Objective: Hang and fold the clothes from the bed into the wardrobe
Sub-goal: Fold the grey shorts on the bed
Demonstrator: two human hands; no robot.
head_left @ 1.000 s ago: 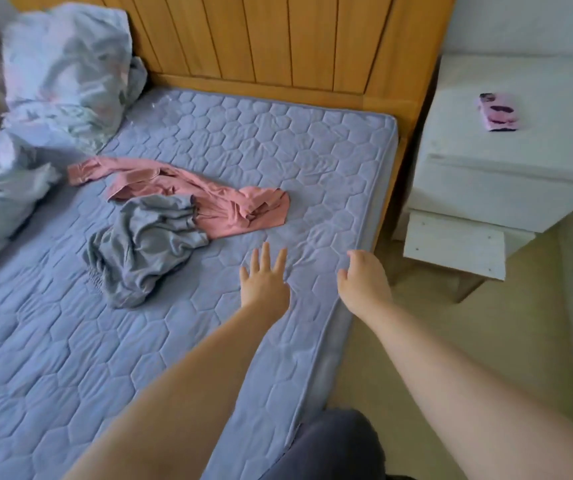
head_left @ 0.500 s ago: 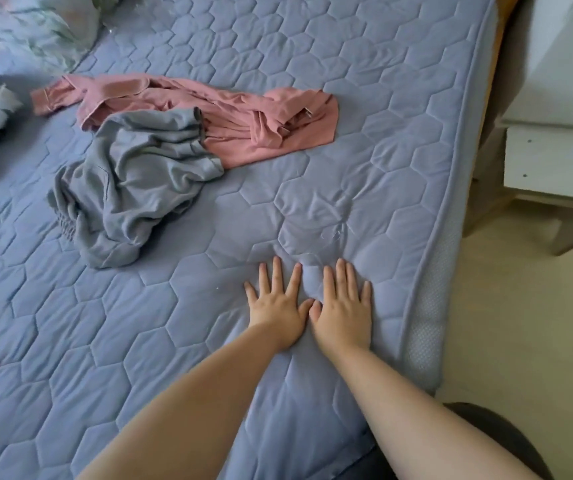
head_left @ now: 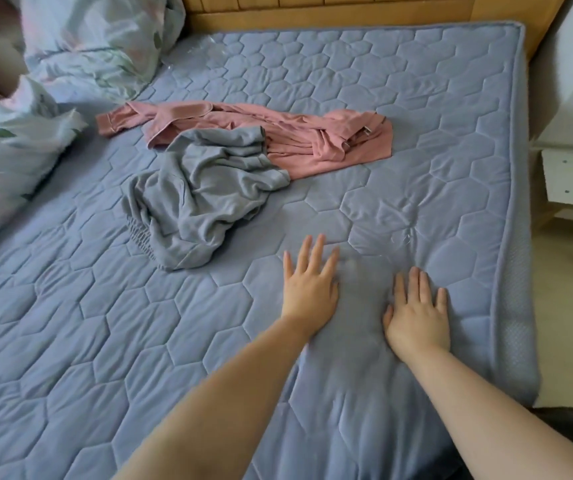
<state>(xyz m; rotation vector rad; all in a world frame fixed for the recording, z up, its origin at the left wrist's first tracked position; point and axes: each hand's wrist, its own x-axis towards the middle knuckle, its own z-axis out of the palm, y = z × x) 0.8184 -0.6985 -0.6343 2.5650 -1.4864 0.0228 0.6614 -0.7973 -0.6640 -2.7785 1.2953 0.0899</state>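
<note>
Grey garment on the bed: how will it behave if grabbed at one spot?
Likely floppy: the grey garment lies crumpled in soft folds, so it should drape. Probably light; the fabric looks thin. It overlaps the pink garment, which may shift.

No readable text, label or number anywhere.

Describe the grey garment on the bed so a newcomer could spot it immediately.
On the blue quilted mattress, two crumpled garments lie near the middle. The grey garment is the nearer one, overlapping the pink garment behind it. Unlike that long pink piece, it is bunched into a heap.
</note>
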